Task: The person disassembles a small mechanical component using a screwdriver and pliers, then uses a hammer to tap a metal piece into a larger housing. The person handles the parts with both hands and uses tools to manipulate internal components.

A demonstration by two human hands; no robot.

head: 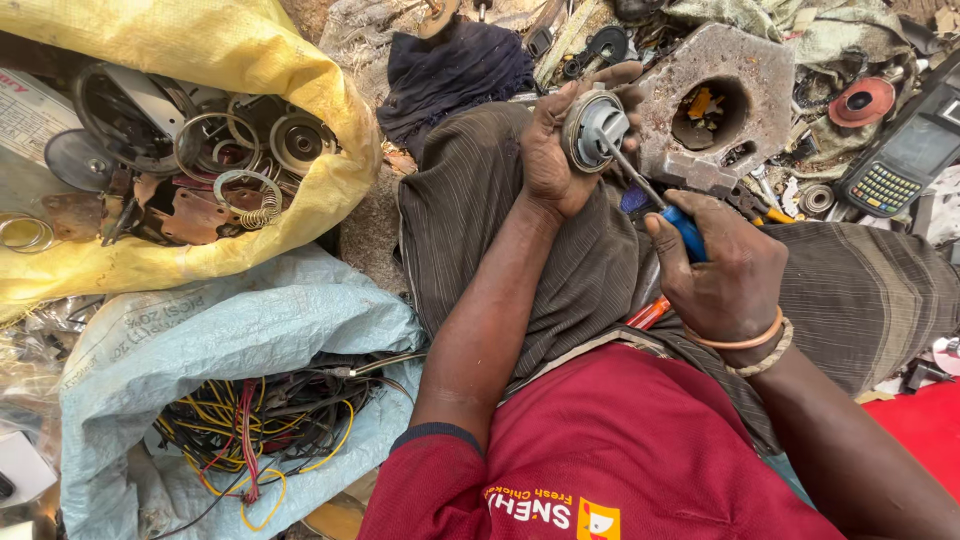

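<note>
Blue-handled screwdriver point(668, 212), gripped in the right hand point(722, 270), probes a round metal motor part point(596, 128); left hand point(556, 150) fingers clasp it above the lap, steadying it against the tip.

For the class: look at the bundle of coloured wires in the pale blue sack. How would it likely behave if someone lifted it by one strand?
The tangle of wires is thin and looped, so probably floppy. Strands interlock, so one may drag others along. Likely light for its bulk.
</note>
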